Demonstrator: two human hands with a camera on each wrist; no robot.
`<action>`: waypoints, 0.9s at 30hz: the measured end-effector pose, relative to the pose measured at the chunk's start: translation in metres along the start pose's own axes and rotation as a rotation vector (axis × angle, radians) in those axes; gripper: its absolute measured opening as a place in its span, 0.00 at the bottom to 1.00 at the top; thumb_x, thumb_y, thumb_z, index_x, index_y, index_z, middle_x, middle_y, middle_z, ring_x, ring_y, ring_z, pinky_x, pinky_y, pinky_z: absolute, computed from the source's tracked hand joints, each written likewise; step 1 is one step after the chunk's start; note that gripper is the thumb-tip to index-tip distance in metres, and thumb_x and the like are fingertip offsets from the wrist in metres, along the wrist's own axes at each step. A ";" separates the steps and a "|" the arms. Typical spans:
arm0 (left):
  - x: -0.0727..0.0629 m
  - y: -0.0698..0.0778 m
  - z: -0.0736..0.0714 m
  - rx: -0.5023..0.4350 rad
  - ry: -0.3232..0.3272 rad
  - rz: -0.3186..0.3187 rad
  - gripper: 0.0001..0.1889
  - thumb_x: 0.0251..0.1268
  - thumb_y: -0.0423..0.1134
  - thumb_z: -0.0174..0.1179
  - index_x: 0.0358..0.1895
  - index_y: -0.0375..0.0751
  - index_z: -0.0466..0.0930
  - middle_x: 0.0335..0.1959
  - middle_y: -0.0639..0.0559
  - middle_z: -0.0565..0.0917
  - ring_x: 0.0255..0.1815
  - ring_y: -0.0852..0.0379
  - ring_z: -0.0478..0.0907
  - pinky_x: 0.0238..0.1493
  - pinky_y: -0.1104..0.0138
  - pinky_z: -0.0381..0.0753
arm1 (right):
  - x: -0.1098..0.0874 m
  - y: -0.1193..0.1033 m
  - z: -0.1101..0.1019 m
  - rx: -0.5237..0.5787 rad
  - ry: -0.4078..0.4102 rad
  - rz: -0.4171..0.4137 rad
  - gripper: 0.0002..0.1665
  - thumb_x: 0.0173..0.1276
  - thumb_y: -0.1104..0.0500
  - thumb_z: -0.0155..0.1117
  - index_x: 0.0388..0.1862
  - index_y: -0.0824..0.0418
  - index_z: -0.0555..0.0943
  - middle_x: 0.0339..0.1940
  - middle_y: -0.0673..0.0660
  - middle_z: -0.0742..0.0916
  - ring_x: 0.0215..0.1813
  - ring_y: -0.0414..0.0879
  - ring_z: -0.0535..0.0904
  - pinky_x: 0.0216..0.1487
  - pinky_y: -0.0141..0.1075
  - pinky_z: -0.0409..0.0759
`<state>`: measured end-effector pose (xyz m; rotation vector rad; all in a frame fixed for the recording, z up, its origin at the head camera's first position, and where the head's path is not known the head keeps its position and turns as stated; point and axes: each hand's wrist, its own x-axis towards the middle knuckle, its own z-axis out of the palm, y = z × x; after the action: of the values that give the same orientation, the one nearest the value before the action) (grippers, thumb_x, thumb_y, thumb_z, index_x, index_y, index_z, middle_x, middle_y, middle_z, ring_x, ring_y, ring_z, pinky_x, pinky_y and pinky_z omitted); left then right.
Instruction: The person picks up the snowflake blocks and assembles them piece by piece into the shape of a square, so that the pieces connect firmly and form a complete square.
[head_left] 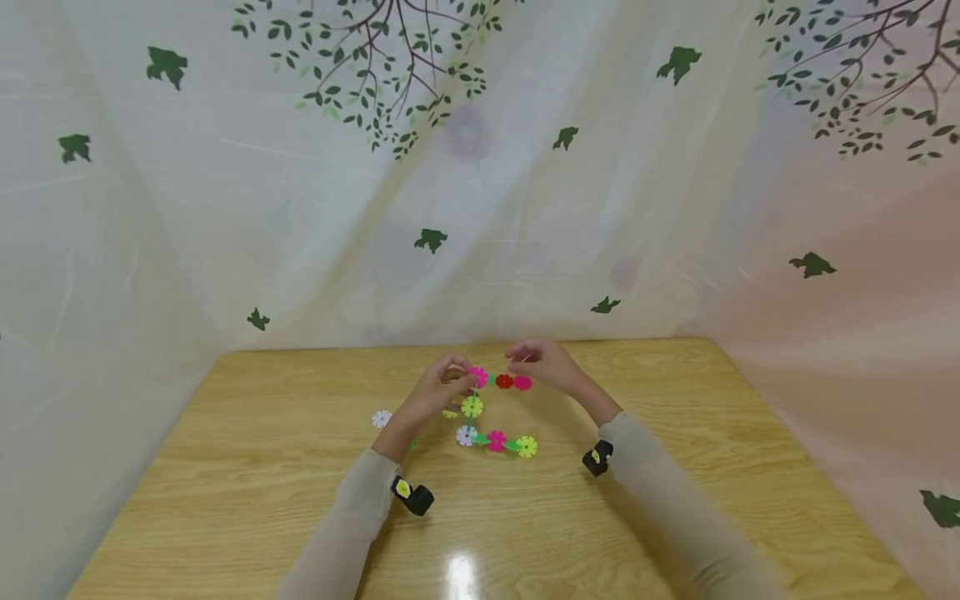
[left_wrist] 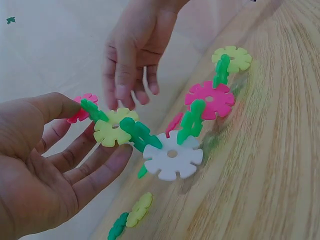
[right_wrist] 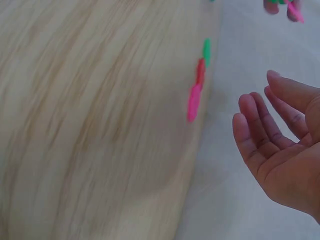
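Observation:
My left hand point(head_left: 437, 390) pinches a pink flower-shaped disc point(left_wrist: 88, 115) between thumb and fingers, at one corner of a linked chain. Green connector pieces join it to a yellow disc point(head_left: 472, 407), then a white disc point(left_wrist: 172, 169), a pink disc point(head_left: 496, 442) and another yellow disc point(head_left: 527, 447). My right hand point(head_left: 551, 367) hovers over the far side with loosely bent fingers, and nothing shows in its grasp in the right wrist view. Below it are a red disc point(head_left: 504, 382) and a pink disc point(right_wrist: 193, 104), in line with a green piece point(right_wrist: 207, 50).
Left of the chain, partly behind my left wrist, lie a white disc point(head_left: 382, 418) and a yellow disc point(left_wrist: 140, 209) joined to a green piece point(left_wrist: 118, 227). The wooden table point(head_left: 262, 467) ends at a printed curtain point(head_left: 525, 275) behind it.

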<state>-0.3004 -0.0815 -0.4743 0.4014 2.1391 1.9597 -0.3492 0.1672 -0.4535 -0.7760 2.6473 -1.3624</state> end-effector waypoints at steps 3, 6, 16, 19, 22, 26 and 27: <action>0.000 0.000 0.000 -0.003 0.002 -0.014 0.07 0.77 0.36 0.57 0.50 0.39 0.72 0.45 0.44 0.85 0.39 0.56 0.83 0.37 0.58 0.88 | 0.001 0.011 -0.004 -0.065 -0.019 0.019 0.17 0.69 0.66 0.69 0.53 0.74 0.84 0.48 0.70 0.88 0.46 0.51 0.84 0.50 0.40 0.85; 0.000 0.000 0.000 -0.003 0.000 -0.023 0.08 0.77 0.36 0.58 0.51 0.38 0.72 0.44 0.44 0.85 0.38 0.57 0.83 0.36 0.59 0.89 | 0.000 0.018 -0.006 -0.099 -0.060 0.058 0.17 0.67 0.67 0.70 0.54 0.73 0.84 0.47 0.69 0.88 0.47 0.54 0.83 0.50 0.42 0.84; -0.001 0.000 0.000 0.007 -0.009 -0.010 0.12 0.77 0.36 0.56 0.56 0.34 0.71 0.46 0.41 0.83 0.39 0.56 0.82 0.39 0.55 0.89 | 0.003 0.032 -0.003 -0.152 -0.135 0.147 0.18 0.65 0.67 0.73 0.53 0.70 0.85 0.45 0.64 0.89 0.45 0.49 0.83 0.47 0.38 0.84; -0.001 0.000 0.001 0.012 -0.003 -0.010 0.12 0.77 0.36 0.57 0.56 0.34 0.72 0.47 0.43 0.83 0.39 0.56 0.82 0.40 0.54 0.89 | 0.005 0.033 -0.002 -0.163 -0.141 0.148 0.15 0.64 0.68 0.73 0.50 0.70 0.86 0.43 0.63 0.90 0.45 0.48 0.83 0.49 0.39 0.84; 0.000 0.000 0.001 0.016 0.005 -0.015 0.12 0.77 0.36 0.57 0.56 0.35 0.72 0.47 0.44 0.83 0.39 0.57 0.82 0.39 0.56 0.89 | 0.005 0.033 -0.003 -0.148 -0.150 0.156 0.13 0.63 0.70 0.72 0.46 0.70 0.86 0.42 0.63 0.89 0.44 0.48 0.82 0.49 0.39 0.84; 0.002 0.000 0.001 0.016 0.004 -0.021 0.12 0.77 0.36 0.56 0.56 0.35 0.72 0.46 0.44 0.82 0.39 0.57 0.82 0.39 0.56 0.88 | 0.004 0.032 -0.005 -0.108 -0.170 0.170 0.12 0.60 0.73 0.73 0.44 0.70 0.85 0.42 0.62 0.89 0.44 0.48 0.82 0.49 0.38 0.83; 0.002 0.000 0.002 0.017 0.003 -0.021 0.12 0.77 0.36 0.56 0.56 0.35 0.72 0.46 0.44 0.82 0.38 0.57 0.82 0.39 0.55 0.88 | 0.004 0.031 -0.005 -0.098 -0.177 0.172 0.13 0.60 0.73 0.72 0.44 0.70 0.85 0.42 0.62 0.88 0.44 0.48 0.82 0.49 0.38 0.83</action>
<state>-0.3015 -0.0795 -0.4744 0.3769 2.1544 1.9332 -0.3666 0.1846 -0.4741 -0.6284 2.5882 -1.0778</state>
